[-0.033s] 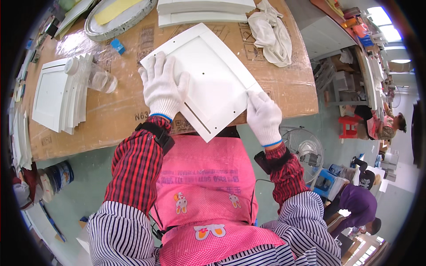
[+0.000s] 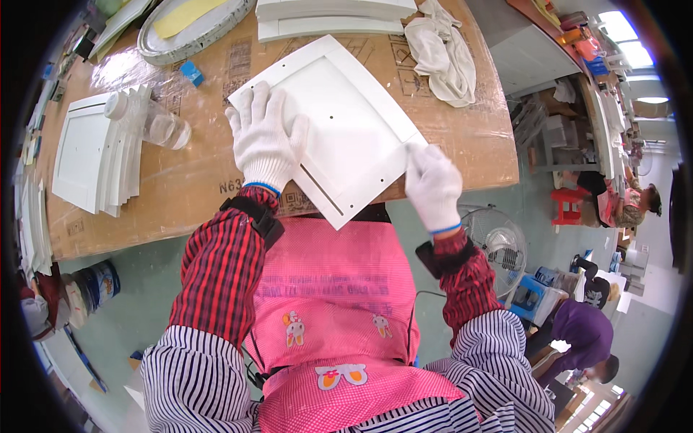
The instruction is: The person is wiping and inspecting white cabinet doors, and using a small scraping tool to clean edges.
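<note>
A white framed panel [image 2: 354,108] with small dark holes and a slot lies at an angle on the cardboard-covered table, one corner jutting past the near edge. My left hand [image 2: 267,141], in a white knit glove, rests flat on the panel's left side with fingers stretched. At the panel's right corner is my gloved right hand [image 2: 433,184], its fingers closed and slightly blurred against the edge. Whatever small thing those fingers may hold is hidden.
White panels [image 2: 79,159] lean in a row at left beside a clear bottle [image 2: 164,128]. Farther back are a small blue block [image 2: 191,73], a round tub lid [image 2: 155,47], stacked white boards [image 2: 332,27] and a cloth [image 2: 442,61]. A fan [image 2: 498,242] stands right, with people beyond.
My right hand has shifted slightly right along the panel's corner. The panel and my left hand stay nearly in place.
</note>
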Demonstrator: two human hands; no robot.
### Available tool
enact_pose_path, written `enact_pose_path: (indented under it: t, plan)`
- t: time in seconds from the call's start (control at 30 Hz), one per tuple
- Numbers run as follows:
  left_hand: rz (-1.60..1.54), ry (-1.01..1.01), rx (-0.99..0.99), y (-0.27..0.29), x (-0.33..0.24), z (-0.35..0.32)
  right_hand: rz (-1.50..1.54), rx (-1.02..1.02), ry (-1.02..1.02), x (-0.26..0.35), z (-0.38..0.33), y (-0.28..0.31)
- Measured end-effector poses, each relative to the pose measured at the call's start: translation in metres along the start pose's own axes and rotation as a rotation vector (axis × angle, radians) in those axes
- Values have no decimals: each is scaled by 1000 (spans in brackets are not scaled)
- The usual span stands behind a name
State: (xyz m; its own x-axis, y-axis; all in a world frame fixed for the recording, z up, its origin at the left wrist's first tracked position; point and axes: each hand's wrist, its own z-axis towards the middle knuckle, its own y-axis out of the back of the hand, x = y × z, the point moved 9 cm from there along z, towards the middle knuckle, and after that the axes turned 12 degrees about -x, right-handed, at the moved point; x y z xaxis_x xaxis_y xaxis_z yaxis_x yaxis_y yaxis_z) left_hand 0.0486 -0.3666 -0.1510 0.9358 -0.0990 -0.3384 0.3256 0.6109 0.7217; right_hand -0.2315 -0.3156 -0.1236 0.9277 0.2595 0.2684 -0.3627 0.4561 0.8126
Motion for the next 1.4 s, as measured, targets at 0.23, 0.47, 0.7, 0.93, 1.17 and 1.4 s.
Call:
enact_pose_path:
  t: [0.23,0.47,0.7,0.93,1.17,1.4]
  plan:
    - [22,13,18,-2,2,2,-76,13,-17,-8,2,3]
    - [15,19,30,-4,-2,3,-204,54,-101,-65,28,-10]
    - [13,25,59,-3,-1,2,187,40,93,49,-27,13]
    - [47,37,79,-7,-2,1,-14,-43,-161,-90,19,12]
    - [44,45,57,0,-4,5,-20,-86,-77,-26,-7,11]
    - [34,-20,-29,3,4,2,337,-54,209,126,-68,16]
